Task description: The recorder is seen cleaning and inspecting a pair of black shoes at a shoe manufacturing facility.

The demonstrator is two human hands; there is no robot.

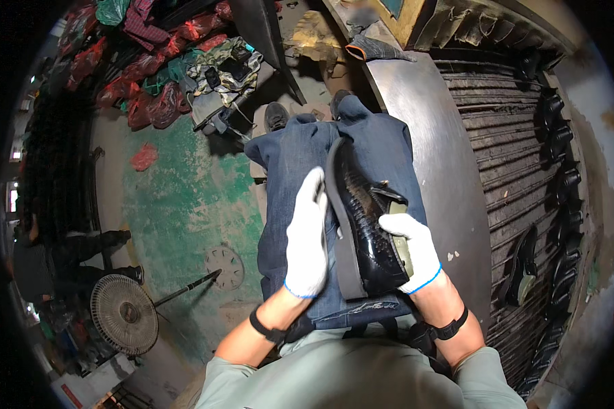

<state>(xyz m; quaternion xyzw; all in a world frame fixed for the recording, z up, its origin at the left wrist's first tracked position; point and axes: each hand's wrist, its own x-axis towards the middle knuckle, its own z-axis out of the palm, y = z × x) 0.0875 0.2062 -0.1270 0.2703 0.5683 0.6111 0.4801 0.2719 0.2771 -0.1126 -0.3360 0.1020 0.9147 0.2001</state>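
Note:
A glossy black dress shoe (368,225) with a textured upper and a dark sole lies tilted on its side above my lap, toe away from me. My right hand (416,245), in a white glove with a blue cuff edge, grips it at the pale-lined opening, with some fingers hidden inside. Along the sole, my gloved left hand (307,235) is held flat with its fingers stretched out. Whether the left palm presses on the sole, I cannot tell.
A metal bench top (443,157) runs along my right. Beyond it, a slatted rack (488,136) carries several black shoes, one of them (523,262) lying nearer. A fan (124,313) stands on the left, a person behind it. Red bags (164,105) are piled at far left.

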